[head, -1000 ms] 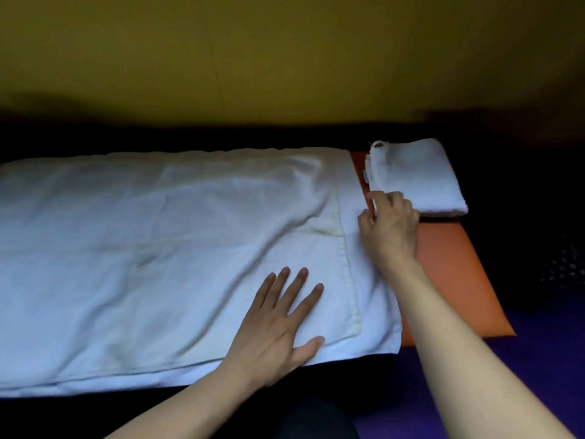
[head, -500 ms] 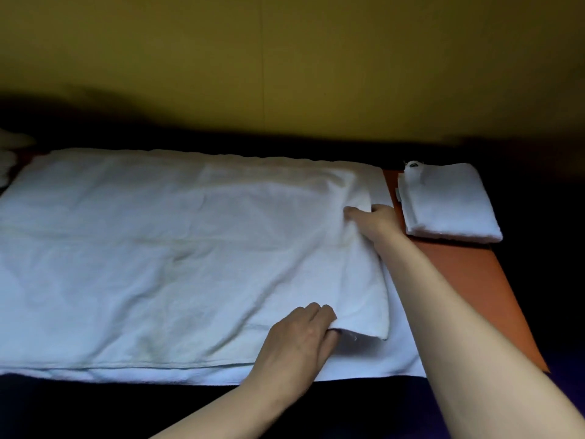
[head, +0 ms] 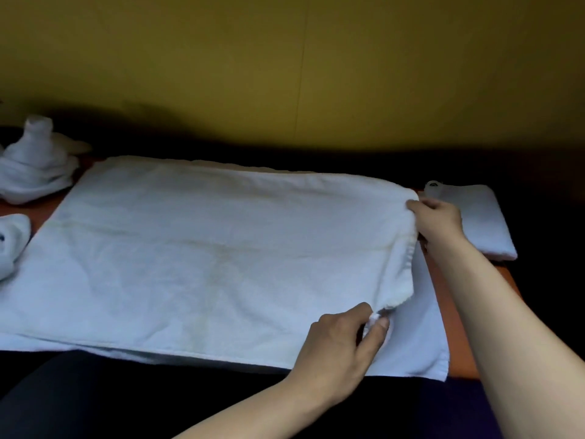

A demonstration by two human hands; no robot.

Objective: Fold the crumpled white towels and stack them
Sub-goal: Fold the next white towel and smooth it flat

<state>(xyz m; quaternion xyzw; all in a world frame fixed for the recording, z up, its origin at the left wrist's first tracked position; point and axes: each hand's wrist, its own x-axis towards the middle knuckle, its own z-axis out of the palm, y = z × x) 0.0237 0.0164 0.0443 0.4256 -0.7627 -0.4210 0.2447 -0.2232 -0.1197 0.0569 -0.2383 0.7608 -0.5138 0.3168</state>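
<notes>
White terry cloth covers most of the orange counter (head: 449, 299): a large towel (head: 205, 258) lies spread flat, its right end doubled back so a single layer shows beneath near the counter's right edge. Both hands hold that lifted right end. The left hand (head: 345, 346) pinches the near corner between thumb and curled fingers, a small bunch of cloth showing at the fingertips. The right hand (head: 438, 221) grips the far corner, fingers curled over the edge. Just beyond the right hand, a folded towel (head: 484, 226) sits at the far right of the counter, a small loop visible at its back corner. At the left end, a crumpled towel (head: 34, 163) is heaped up, and another crumpled piece (head: 12, 242) lies nearer, touching the spread towel's left side.
</notes>
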